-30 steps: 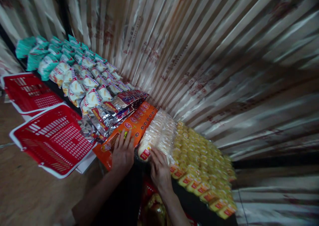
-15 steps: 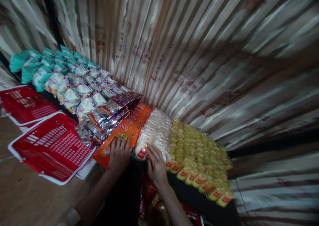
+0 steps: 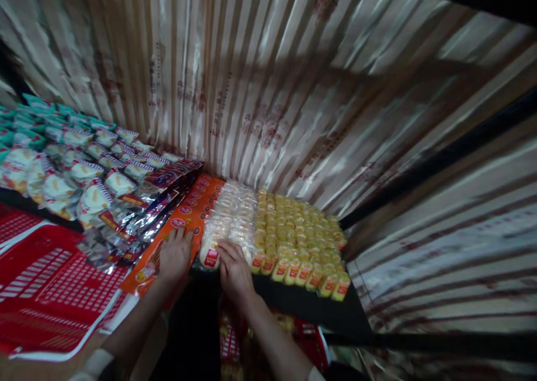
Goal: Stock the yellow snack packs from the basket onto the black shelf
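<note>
My left hand [image 3: 174, 253] lies on a flat orange package [image 3: 179, 222], its fingers stretched out over the surface. Beside it, my right hand [image 3: 235, 269] is at the front of a double row of clear-wrapped white buns [image 3: 230, 207]. Its fingers and thumb are bent against the right edge of the foremost wrapped bun [image 3: 210, 257], which has a red label. Right of that hand stand several rows of small yellow wrapped cakes [image 3: 297, 230] with orange-red labels. Part of the right hand's grip is hidden.
Silver snack packets [image 3: 126, 224] and white and teal bags [image 3: 84, 168] fill the shelf leftward. A red basket [image 3: 59, 286] with a white rim stands lower left. The dark shelf edge [image 3: 306, 305] runs in front. Behind hangs a pleated sheet [image 3: 260, 90]; a dark bar [image 3: 440, 157] crosses at right.
The camera view has turned to the right, so the shelf goods and both hands appear further left. Both hands stay at the same packages.
</note>
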`<action>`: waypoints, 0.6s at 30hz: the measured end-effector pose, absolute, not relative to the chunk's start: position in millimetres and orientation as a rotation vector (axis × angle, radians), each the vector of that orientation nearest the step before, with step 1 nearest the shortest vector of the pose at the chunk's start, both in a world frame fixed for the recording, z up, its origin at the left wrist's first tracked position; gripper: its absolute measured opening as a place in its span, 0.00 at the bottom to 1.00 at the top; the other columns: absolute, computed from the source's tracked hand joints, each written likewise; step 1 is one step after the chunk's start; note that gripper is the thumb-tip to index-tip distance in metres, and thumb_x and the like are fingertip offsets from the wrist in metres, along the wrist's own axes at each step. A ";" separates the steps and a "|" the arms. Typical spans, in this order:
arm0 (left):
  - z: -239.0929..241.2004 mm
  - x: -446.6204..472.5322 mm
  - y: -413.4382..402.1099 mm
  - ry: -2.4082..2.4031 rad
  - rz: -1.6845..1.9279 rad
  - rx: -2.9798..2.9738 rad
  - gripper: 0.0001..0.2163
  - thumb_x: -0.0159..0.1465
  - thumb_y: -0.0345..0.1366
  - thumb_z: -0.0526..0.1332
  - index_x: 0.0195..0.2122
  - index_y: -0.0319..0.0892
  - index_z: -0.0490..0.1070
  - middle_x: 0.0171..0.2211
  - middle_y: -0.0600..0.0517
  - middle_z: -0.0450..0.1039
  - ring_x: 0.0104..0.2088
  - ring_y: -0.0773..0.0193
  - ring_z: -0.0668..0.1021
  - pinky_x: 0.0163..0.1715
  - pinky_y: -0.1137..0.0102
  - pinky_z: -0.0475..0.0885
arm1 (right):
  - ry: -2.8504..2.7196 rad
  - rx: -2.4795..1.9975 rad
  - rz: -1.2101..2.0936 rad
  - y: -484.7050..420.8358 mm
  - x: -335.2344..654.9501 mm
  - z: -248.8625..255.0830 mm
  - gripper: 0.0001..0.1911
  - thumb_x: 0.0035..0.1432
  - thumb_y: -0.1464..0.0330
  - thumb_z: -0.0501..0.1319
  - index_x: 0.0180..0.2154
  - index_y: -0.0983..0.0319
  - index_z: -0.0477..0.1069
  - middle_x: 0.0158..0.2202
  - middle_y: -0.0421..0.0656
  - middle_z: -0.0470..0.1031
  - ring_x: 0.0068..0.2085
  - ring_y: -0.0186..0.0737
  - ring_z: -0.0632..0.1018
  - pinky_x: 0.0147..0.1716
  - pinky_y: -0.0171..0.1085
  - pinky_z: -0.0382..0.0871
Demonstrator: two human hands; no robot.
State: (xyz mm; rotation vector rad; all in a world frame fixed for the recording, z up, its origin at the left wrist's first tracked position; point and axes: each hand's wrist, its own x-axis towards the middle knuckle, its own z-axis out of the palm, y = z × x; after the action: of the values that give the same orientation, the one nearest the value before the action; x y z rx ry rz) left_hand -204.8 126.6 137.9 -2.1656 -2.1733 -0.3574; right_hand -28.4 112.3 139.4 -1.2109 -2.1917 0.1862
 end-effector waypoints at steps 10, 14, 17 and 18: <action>140.4 -201.2 127.8 -2.201 -0.348 -2.102 0.15 0.65 0.35 0.50 0.50 0.41 0.69 0.49 0.44 0.69 0.48 0.50 0.69 0.39 0.60 0.71 | -2.182 -1.178 0.154 91.5 -17.6 139.7 0.20 0.56 0.78 0.49 0.48 0.63 0.72 0.52 0.49 0.71 0.53 0.44 0.68 0.52 0.47 0.67; 138.2 -201.5 125.9 -2.149 -0.480 -2.061 0.14 0.63 0.34 0.51 0.47 0.38 0.70 0.47 0.42 0.70 0.46 0.52 0.71 0.41 0.61 0.70 | -2.171 -1.223 0.130 77.4 -4.4 129.7 0.22 0.56 0.78 0.50 0.49 0.62 0.70 0.48 0.47 0.73 0.51 0.43 0.70 0.53 0.47 0.67; 138.2 -194.0 116.9 -2.089 -0.687 -1.957 0.13 0.64 0.35 0.50 0.42 0.38 0.72 0.44 0.43 0.70 0.43 0.54 0.72 0.41 0.63 0.70 | -2.150 -1.282 0.124 73.7 -0.2 122.0 0.21 0.57 0.78 0.50 0.49 0.64 0.70 0.48 0.48 0.73 0.50 0.44 0.71 0.53 0.46 0.67; 137.5 -189.3 112.3 -2.057 -0.761 -1.959 0.13 0.65 0.35 0.50 0.40 0.38 0.72 0.42 0.43 0.71 0.42 0.55 0.72 0.40 0.63 0.70 | -2.140 -1.294 0.130 74.3 -0.4 120.3 0.21 0.57 0.78 0.50 0.49 0.64 0.70 0.48 0.49 0.73 0.50 0.45 0.71 0.53 0.46 0.67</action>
State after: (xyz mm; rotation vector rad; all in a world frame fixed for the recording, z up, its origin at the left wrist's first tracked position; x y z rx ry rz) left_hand -189.3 112.3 137.5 -1.9590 -2.0569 -0.7608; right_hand -0.4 74.3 120.3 -1.2939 -2.1403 0.1299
